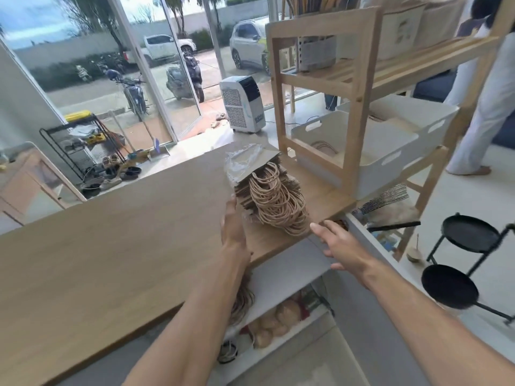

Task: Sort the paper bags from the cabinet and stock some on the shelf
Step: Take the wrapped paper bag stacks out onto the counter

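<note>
A stack of brown paper bags (271, 195) with twisted rope handles stands on the wooden counter (111, 246), partly wrapped in clear plastic. My left hand (232, 227) lies flat against the stack's left side, fingers straight. My right hand (338, 242) hovers with spread fingers just right of the stack, at the counter's corner, holding nothing. The wooden shelf unit (359, 87) stands on the counter behind the bags and holds a white bin (359, 168). Below the counter the open cabinet (281, 277) shows more rope handles and brown items on its shelves.
A second white bin (434, 118) sits further back on the shelf. A person in white trousers (482, 112) stands at the right. A black two-tier side table (459, 260) stands on the floor at right. A portable air cooler (242, 104) is by the glass door.
</note>
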Tool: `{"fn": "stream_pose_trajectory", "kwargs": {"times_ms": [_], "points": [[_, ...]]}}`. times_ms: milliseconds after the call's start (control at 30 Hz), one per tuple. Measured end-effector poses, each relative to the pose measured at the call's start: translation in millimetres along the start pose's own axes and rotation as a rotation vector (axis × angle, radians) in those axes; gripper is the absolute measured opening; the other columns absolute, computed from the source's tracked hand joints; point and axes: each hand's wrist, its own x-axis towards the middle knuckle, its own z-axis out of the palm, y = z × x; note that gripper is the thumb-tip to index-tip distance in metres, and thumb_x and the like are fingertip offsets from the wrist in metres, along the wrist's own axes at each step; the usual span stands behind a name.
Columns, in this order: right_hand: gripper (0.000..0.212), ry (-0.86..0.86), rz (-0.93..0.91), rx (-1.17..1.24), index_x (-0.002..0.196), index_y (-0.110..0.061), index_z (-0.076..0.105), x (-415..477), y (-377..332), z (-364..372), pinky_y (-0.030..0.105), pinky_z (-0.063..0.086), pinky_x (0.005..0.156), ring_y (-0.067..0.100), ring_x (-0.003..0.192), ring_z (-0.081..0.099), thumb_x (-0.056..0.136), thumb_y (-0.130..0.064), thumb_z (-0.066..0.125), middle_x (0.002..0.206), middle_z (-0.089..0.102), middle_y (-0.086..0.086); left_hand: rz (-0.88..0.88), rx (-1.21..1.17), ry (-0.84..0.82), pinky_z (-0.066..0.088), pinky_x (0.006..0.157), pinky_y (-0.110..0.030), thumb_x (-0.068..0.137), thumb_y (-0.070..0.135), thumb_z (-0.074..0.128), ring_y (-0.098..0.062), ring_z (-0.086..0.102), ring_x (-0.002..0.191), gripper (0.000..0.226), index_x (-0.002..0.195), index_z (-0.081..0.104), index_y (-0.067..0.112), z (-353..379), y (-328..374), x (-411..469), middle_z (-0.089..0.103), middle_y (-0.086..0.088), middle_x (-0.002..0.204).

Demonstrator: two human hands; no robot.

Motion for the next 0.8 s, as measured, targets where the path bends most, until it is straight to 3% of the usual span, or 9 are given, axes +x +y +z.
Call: {"fn": "stream_pose_trajectory", "kwargs": {"times_ms": [67, 200, 333, 433, 533, 667, 800], "points": [[0.077, 0.004, -0.004, 0.011, 0.152, -0.027, 0.021, -12.6, 0.0, -1.9, 0.041, 0.043, 0.091, 0.026, 0.133, 0.042, 0.088, -0.057, 0.052, 0.153, 0.035, 0.002, 0.031, 0.013, 0.009, 0.034, 0.105, -0.047, 0.092, 0.061, 0.048, -0.025, 0.044, 0.133, 0.064, 0.147, 0.043, 0.028, -2.5, -6.1, -11.3, 0.045, -0.006, 0.151], [0.075, -0.044, 0.013, 0.034, 0.152, -0.025, 0.020, -51.9, 27.9, -9.3, 0.046, 0.038, 0.100, 0.027, 0.137, 0.038, 0.090, -0.054, 0.051, 0.155, 0.032, 0.004, -0.108, 0.082, -0.010, 0.022, 0.114, -0.055, 0.094, 0.062, 0.044, -0.026, 0.034, 0.144, 0.072, 0.153, 0.034, 0.022, -18.8, -42.5, -59.2, 0.039, -0.007, 0.156], [0.078, -0.074, 0.046, 0.054, 0.151, -0.028, 0.023, -73.7, 56.8, -0.8, 0.046, 0.040, 0.099, 0.027, 0.136, 0.040, 0.086, -0.061, 0.052, 0.153, 0.035, 0.003, -0.133, 0.162, 0.017, 0.031, 0.105, -0.041, 0.098, 0.052, 0.044, -0.021, 0.051, 0.111, 0.056, 0.138, 0.051, 0.013, -39.9, -77.2, -71.7, 0.051, -0.007, 0.127], [0.096, -0.080, 0.054, 0.028, 0.149, -0.032, 0.026, -80.9, 79.8, 10.1, 0.047, 0.037, 0.108, 0.024, 0.136, 0.040, 0.068, -0.076, 0.053, 0.152, 0.038, 0.000, -0.135, 0.233, 0.068, 0.033, 0.114, -0.045, 0.099, 0.046, 0.047, -0.030, 0.048, 0.135, 0.057, 0.144, 0.049, 0.011, -59.4, -105.6, -66.4, 0.049, -0.007, 0.148], [0.108, -0.085, 0.079, 0.035, 0.149, -0.033, 0.027, -74.1, 101.8, 23.7, 0.050, 0.033, 0.111, 0.022, 0.136, 0.041, 0.055, -0.081, 0.051, 0.151, 0.039, -0.002, -0.140, 0.276, 0.140, 0.038, 0.114, -0.046, 0.092, 0.051, 0.049, -0.029, 0.048, 0.135, 0.066, 0.147, 0.046, 0.015, -83.1, -133.7, -49.9, 0.048, -0.007, 0.152], [0.106, -0.097, 0.111, 0.037, 0.148, -0.036, 0.029, -58.5, 124.2, 47.6, 0.050, 0.034, 0.110, 0.022, 0.133, 0.044, 0.055, -0.082, 0.049, 0.147, 0.044, -0.005, -0.170, 0.329, 0.298, 0.029, 0.118, -0.044, 0.098, 0.047, 0.046, -0.027, 0.035, 0.144, 0.065, 0.153, 0.034, 0.015, -117.1, -152.2, -24.9, 0.036, -0.004, 0.158], [0.092, -0.100, 0.139, 0.077, 0.151, -0.031, 0.023, -32.8, 144.6, 77.8, 0.050, 0.034, 0.111, 0.021, 0.134, 0.041, 0.074, -0.073, 0.054, 0.144, 0.046, -0.004, -0.187, 0.429, 0.352, 0.026, 0.116, -0.046, 0.103, 0.042, 0.040, -0.028, 0.029, 0.147, 0.059, 0.156, 0.030, 0.018, -144.8, -155.6, 5.4, 0.028, -0.004, 0.162]]}}
